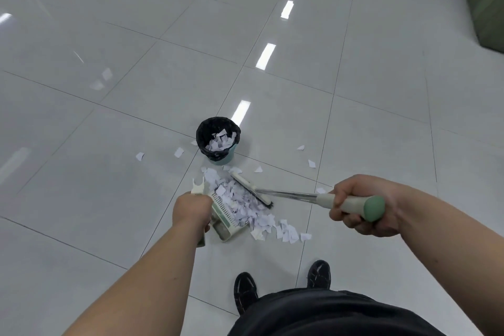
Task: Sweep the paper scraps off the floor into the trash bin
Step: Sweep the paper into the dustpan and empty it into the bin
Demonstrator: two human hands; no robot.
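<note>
The left hand (192,209) has its grip wrapped round what seems to be the handle of a cream dustpan (230,219), though the fist hides most of it. The right hand (360,206) has its grip closed on the green-capped end of the broom (289,194), whose bristles press into the paper scraps (259,215) heaped at the pan's mouth. The black-lined trash bin (221,160), part-filled with scraps, stands at 12 o'clock from the heap on the tiled floor (109,226). Stray pieces lie at its 9 and 3 o'clock.
</note>
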